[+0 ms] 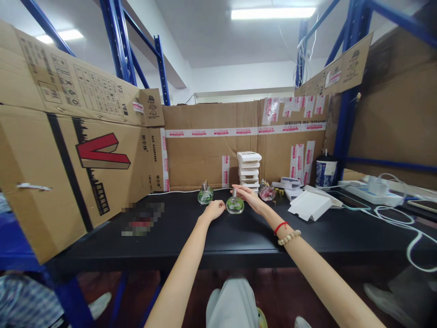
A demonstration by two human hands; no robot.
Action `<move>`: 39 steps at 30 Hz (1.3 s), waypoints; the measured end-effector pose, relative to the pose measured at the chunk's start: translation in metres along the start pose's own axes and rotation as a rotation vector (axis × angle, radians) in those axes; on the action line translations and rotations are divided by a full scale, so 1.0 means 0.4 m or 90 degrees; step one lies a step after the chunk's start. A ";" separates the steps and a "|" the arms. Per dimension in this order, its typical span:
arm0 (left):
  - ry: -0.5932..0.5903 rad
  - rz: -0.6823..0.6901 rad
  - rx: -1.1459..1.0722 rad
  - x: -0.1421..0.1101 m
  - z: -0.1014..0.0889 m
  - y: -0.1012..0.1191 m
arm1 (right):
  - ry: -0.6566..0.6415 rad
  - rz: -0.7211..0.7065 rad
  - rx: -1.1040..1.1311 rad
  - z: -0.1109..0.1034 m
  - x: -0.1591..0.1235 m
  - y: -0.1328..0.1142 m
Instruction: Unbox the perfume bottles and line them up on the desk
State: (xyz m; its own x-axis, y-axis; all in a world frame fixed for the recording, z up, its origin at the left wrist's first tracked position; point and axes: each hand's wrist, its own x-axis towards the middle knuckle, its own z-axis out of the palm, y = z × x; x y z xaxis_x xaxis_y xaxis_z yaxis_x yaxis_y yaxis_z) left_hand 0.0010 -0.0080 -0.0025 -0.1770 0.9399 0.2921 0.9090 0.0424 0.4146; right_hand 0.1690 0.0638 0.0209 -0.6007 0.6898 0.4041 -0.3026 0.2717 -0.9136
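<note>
A round, clear glass perfume bottle (235,206) with green inside stands upright on the black table, between my two hands. My right hand (250,197) reaches in from the right, fingers stretched out flat beside the bottle's neck; whether they touch it I cannot tell. Just left of the bottle rests my left hand (215,210), fingers curled in; anything inside them is hidden. Farther left and back are more green perfume bottles (205,196), close together. Behind my right wrist sits a pink perfume bottle (266,193).
A stack of white boxes (249,166) stands against the cardboard wall (201,155). An opened white box (310,205), a patterned cup (325,172), a power strip (375,193) and white cables (399,217) occupy the right side. A large carton (112,182) borders the left.
</note>
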 end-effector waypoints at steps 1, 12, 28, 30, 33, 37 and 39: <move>0.001 0.001 -0.001 0.000 0.000 0.000 | 0.001 -0.001 0.005 0.000 0.002 0.002; 0.000 0.005 -0.005 0.001 0.000 0.000 | 0.025 -0.048 -0.024 -0.001 0.012 0.006; 0.001 0.001 0.009 0.000 -0.002 0.003 | -0.008 -0.149 -0.144 0.005 0.015 0.021; 0.002 0.002 0.009 0.001 -0.001 0.002 | -0.021 -0.156 -0.151 0.004 0.013 0.022; 0.004 0.006 0.005 0.003 0.001 0.000 | -0.041 -0.159 -0.164 0.001 0.009 0.021; 0.008 0.005 -0.002 0.002 0.002 -0.002 | -0.060 -0.153 -0.182 -0.007 0.009 0.025; 0.007 0.004 -0.005 0.000 0.001 -0.001 | -0.063 -0.149 -0.192 -0.012 0.009 0.030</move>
State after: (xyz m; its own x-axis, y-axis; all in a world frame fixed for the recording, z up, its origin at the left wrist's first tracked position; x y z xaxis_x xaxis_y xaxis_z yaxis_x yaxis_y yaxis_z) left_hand 0.0008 -0.0077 -0.0031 -0.1749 0.9363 0.3047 0.9074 0.0332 0.4189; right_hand 0.1667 0.0731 0.0111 -0.6144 0.5214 0.5921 -0.2176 0.6094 -0.7624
